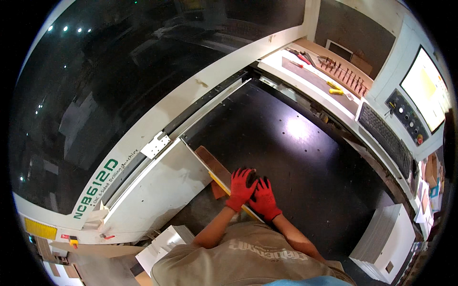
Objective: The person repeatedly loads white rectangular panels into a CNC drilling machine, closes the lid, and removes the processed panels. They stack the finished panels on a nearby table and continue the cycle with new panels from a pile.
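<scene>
Both my hands are in red gloves with black fingertips, close together over the near-left edge of a black tabletop [305, 176]. My left hand [242, 189] has its fingers curled in. Against it, my right hand [265, 199] is bent with its fingertips toward the left one. Whatever lies between the fingers is too small and covered to make out. Just beyond my left hand, a flat brown strip [213, 163] rests along the table edge. A yellow strip [218, 183] runs along that edge below it.
To the left stands a large white machine with a dark window [157, 71]. A stack of white panels [386, 240] is at the near right. Along the far right are a tray of drill bits [346, 74], yellow-handled tools [335, 89], a keyboard [384, 133] and a lit screen [424, 90].
</scene>
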A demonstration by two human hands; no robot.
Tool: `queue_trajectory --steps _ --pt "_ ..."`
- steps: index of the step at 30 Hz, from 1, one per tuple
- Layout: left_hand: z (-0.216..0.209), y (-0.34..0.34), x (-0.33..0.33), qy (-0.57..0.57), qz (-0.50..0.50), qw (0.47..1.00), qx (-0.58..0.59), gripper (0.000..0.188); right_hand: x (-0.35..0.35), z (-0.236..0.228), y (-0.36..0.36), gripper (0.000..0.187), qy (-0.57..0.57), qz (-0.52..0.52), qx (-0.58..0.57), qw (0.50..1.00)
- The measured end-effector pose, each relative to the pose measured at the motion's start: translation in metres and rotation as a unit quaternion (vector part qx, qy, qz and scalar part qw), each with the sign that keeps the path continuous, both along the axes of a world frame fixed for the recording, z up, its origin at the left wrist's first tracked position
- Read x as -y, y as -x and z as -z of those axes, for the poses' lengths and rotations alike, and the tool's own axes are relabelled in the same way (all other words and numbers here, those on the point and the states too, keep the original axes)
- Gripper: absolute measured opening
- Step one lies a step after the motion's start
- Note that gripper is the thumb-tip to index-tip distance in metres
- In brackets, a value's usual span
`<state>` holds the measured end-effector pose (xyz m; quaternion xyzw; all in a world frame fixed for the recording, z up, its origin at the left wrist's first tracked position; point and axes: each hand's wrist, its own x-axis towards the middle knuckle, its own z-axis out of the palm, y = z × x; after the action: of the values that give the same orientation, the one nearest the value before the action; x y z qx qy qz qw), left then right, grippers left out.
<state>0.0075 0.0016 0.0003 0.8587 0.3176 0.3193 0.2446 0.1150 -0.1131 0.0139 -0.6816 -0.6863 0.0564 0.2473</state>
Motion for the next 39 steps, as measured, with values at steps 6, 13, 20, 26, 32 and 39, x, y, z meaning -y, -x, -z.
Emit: queue_trajectory --steps 6,13,20,26,32,39 --pt "0.007 0.005 -0.002 0.015 -0.001 1.0 0.025 0.046 -0.002 0.006 0.0 0.068 0.001 0.011 -0.012 1.0" --pt "0.023 0.016 0.007 0.102 -0.038 0.99 0.092 0.037 0.003 0.003 -0.003 0.06 0.009 -0.021 -0.056 0.998" --pt "0.008 0.002 -0.009 0.269 -0.152 0.947 0.091 0.043 0.005 0.015 -0.005 0.059 -0.02 0.045 -0.079 0.996" --pt "0.003 -0.057 -0.105 0.024 -0.155 0.984 0.081 0.059 0.006 0.031 -0.068 0.069 -0.088 0.37 -0.172 0.909" --pt "-0.003 -0.142 -0.227 0.035 -0.246 0.965 0.078 0.079 -0.042 0.022 -0.191 0.073 -0.142 0.36 -0.396 0.833" --pt "-0.013 -0.184 -0.291 0.094 -0.232 0.968 0.005 0.1 -0.118 0.012 -0.223 0.092 -0.055 0.286 -0.443 0.848"
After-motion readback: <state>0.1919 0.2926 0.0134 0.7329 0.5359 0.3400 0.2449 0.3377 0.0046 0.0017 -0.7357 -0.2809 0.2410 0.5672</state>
